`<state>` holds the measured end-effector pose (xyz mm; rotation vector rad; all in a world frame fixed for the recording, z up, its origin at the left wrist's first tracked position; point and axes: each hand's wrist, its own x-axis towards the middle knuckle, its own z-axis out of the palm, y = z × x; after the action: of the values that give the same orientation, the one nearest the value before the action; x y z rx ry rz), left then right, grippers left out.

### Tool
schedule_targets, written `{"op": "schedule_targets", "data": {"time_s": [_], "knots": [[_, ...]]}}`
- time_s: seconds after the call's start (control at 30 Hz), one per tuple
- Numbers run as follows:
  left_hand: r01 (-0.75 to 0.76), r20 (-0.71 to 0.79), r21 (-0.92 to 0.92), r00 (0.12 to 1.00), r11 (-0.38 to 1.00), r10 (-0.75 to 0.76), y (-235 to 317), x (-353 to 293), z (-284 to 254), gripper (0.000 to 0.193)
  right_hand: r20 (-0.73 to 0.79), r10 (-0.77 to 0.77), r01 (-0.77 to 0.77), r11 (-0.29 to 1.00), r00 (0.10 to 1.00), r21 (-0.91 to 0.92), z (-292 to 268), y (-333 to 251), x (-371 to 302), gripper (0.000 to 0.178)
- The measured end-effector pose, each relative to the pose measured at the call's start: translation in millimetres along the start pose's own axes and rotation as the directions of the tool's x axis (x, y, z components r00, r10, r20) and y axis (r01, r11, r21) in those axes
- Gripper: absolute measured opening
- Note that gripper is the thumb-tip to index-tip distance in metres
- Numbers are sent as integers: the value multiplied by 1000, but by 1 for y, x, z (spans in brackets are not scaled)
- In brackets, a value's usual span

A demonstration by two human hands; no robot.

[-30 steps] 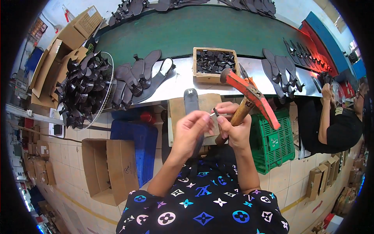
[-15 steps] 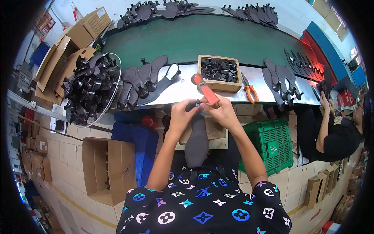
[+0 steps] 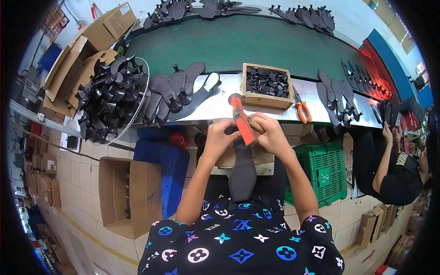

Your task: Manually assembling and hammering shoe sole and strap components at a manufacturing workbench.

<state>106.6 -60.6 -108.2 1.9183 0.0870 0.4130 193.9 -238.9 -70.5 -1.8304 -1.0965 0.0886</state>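
Note:
My right hand (image 3: 272, 136) is closed around the wooden handle of a hammer (image 3: 244, 124) with a red head. The hammer's head hangs over the far end of a dark grey shoe sole (image 3: 243, 172). That sole lies lengthwise before me, its broad end toward my body. Bent fingers of my left hand (image 3: 221, 137) grip the sole's far end, which is partly hidden behind the hammer and the fingers. Under the sole is a worn block (image 3: 265, 161) on a pale base. Beyond my hands stands a wooden box (image 3: 266, 101) full of small black pieces.
Orange-handled pliers (image 3: 302, 111) lie right of the box. Dark soles (image 3: 172, 94) rest on the metal edge, before a green belt (image 3: 220, 43). At left are a wire basket (image 3: 143, 98) of black heels and a cardboard box (image 3: 146, 197). A green crate (image 3: 323, 174) and a co-worker (image 3: 401, 176) are at right.
The hammer has turned in my right hand, its red head now hanging steeper and nearer. My left hand stays at the sole's far end. The whole view has shifted slightly.

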Motion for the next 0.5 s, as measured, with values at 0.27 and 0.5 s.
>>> {"op": "schedule_targets", "data": {"time_s": [0.27,0.5], "knots": [[-61,38,-4,997,998,61,0,1,-6,27,44,71,-68,996,996,-65,-8,-22,-5,22],[82,96,-205,993,975,-63,-19,0,-3,26,-156,262,-245,962,952,121,-18,-89,-53,29]]}}
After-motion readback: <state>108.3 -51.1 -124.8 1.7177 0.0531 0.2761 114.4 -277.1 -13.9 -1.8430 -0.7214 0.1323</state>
